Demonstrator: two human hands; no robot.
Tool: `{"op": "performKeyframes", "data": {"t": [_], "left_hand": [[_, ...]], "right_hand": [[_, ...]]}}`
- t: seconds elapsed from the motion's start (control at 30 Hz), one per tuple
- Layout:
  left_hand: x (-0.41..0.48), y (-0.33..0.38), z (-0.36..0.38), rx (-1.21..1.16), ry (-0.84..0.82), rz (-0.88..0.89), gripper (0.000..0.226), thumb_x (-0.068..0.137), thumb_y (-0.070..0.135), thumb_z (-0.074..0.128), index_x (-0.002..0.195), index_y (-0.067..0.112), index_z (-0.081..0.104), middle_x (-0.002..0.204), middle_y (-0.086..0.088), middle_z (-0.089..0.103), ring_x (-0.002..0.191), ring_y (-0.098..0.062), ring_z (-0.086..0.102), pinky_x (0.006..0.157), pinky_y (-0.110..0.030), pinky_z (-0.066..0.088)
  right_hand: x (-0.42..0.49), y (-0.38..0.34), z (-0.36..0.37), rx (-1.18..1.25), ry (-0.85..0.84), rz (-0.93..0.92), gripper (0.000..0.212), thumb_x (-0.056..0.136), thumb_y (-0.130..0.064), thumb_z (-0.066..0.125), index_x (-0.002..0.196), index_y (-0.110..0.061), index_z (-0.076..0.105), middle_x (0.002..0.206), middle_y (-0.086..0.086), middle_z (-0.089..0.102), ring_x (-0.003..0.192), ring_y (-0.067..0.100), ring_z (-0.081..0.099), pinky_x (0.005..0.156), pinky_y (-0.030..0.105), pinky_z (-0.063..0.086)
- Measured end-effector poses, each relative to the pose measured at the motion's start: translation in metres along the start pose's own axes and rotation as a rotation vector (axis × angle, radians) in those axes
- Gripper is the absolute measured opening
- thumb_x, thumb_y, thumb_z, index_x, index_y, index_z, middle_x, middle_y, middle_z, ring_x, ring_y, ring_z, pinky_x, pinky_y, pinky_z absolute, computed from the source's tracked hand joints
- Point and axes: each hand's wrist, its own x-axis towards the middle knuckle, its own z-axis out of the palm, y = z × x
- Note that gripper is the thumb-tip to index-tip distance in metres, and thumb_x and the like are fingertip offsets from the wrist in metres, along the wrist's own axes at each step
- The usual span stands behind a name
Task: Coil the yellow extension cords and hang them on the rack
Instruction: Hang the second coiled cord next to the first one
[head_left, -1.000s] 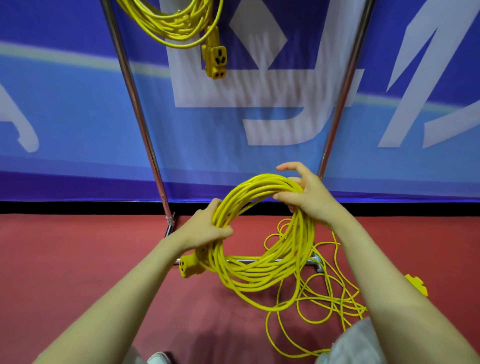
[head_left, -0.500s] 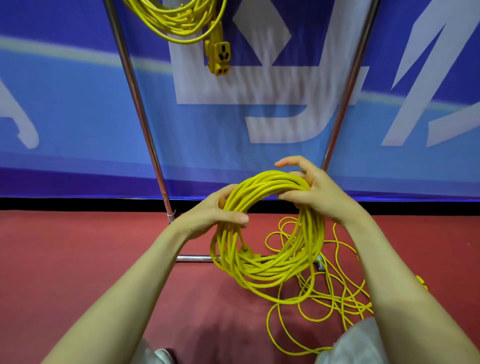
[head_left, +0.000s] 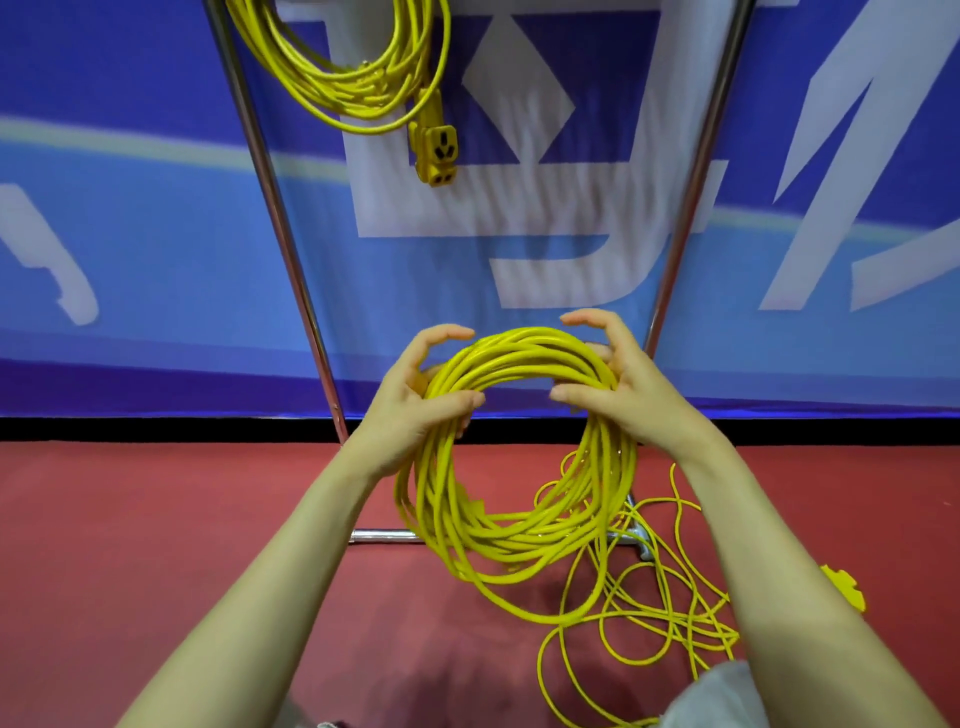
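Yellow extension cord coil (head_left: 519, 540) was held before the rack (head_left: 291, 270), low between its poles. Left hand (head_left: 421, 400) and right hand (head_left: 631, 397) each curled thumb and fingers round its top, forefingers lifted. Loosening either grip could spill loops; the loose cord (head_left: 691, 618) by the rack's foot might snag.

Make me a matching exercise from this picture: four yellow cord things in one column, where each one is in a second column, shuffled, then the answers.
Column one
1. thick coil
2. second coil
3. loose thin cord
4. socket block

Column two
A. spread on the red floor
B. dangling just below the hung loops
C. gripped by the left hand and right hand
D. hanging high between the rack poles

Pairs: 1-C, 2-D, 3-A, 4-B
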Motion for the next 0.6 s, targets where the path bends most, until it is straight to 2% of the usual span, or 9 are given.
{"op": "performKeyframes", "data": {"t": [0.07,0.1,0.17,0.23,0.27,0.3,0.37,0.47,0.6], "left_hand": [[0.012,0.007,-0.003,-0.026,0.058,0.005,0.051,0.077,-0.009,0.068,0.115,0.023,0.057,0.067,-0.006,0.057,0.05,-0.017,0.048,0.05,-0.024,0.045],[0.021,0.012,-0.005,-0.032,0.075,0.013,0.049,0.078,-0.01,0.067,0.115,0.023,0.059,0.067,-0.006,0.057,0.051,-0.017,0.048,0.05,-0.024,0.045],[0.042,0.027,-0.011,-0.034,0.085,0.036,0.047,0.079,-0.01,0.064,0.114,0.022,0.06,0.068,-0.007,0.058,0.051,-0.017,0.048,0.049,-0.024,0.044],[0.065,0.043,-0.017,-0.039,0.096,0.069,0.043,0.079,-0.007,0.065,0.111,0.022,0.061,0.069,-0.007,0.059,0.051,-0.016,0.048,0.049,-0.024,0.044],[0.075,0.051,-0.02,-0.037,0.101,0.086,0.041,0.08,-0.006,0.066,0.109,0.022,0.062,0.07,-0.007,0.059,0.051,-0.016,0.049,0.049,-0.024,0.044],[0.085,0.059,-0.023,-0.033,0.101,0.103,0.04,0.08,-0.005,0.066,0.108,0.022,0.063,0.07,-0.006,0.06,0.051,-0.016,0.049,0.049,-0.024,0.044],[0.104,0.075,-0.028,-0.009,0.089,0.137,0.039,0.08,-0.005,0.067,0.109,0.022,0.063,0.072,-0.004,0.062,0.052,-0.015,0.05,0.05,-0.024,0.045],[0.129,0.1,-0.03,0.087,0.058,0.206,0.038,0.083,-0.007,0.064,0.11,0.02,0.061,0.073,0.0,0.064,0.054,-0.012,0.052,0.051,-0.023,0.046],[0.155,0.13,-0.034,0.2,0.008,0.292,0.036,0.082,-0.004,0.066,0.108,0.02,0.059,0.083,-0.014,0.061,0.058,-0.015,0.054,0.054,-0.023,0.048]], "right_hand": [[0.011,-0.003,-0.004,-0.041,-0.041,-0.021,0.065,0.085,0.0,0.066,0.129,-0.037,0.036,0.097,0.017,0.062,0.075,0.021,0.06,0.074,0.032,0.054],[0.02,-0.005,-0.008,-0.085,-0.05,-0.038,0.066,0.086,-0.004,0.065,0.131,-0.039,0.033,0.101,0.011,0.062,0.074,0.02,0.061,0.073,0.033,0.056],[0.043,-0.012,-0.019,-0.215,-0.058,-0.089,0.065,0.087,-0.015,0.062,0.134,-0.044,0.028,0.107,-0.013,0.059,0.074,0.012,0.062,0.074,0.031,0.055],[0.067,-0.021,-0.028,-0.368,-0.058,-0.179,0.069,0.087,-0.02,0.058,0.14,-0.042,0.021,0.116,-0.028,0.048,0.091,-0.002,0.057,0.088,0.026,0.048],[0.078,-0.026,-0.032,-0.438,-0.053,-0.234,0.072,0.087,-0.021,0.057,0.143,-0.039,0.016,0.126,-0.024,0.043,0.106,-0.002,0.053,0.097,0.028,0.043],[0.089,-0.03,-0.037,-0.507,-0.044,-0.288,0.074,0.088,-0.021,0.057,0.145,-0.039,0.012,0.136,-0.012,0.04,0.118,0.006,0.05,0.104,0.032,0.039],[0.109,-0.037,-0.045,-0.616,0.008,-0.361,0.073,0.09,-0.024,0.054,0.146,-0.04,0.01,0.142,0.006,0.036,0.127,0.022,0.045,0.109,0.035,0.035],[0.137,-0.052,-0.055,-0.641,0.156,-0.359,0.064,0.092,-0.032,0.049,0.147,-0.034,0.015,0.143,0.007,0.041,0.128,0.023,0.045,0.104,0.034,0.037],[0.169,-0.076,-0.068,-0.641,0.249,-0.315,0.062,0.089,-0.041,0.045,0.145,-0.02,0.029,0.14,0.004,0.048,0.126,0.021,0.049,0.097,0.021,0.035]]}}
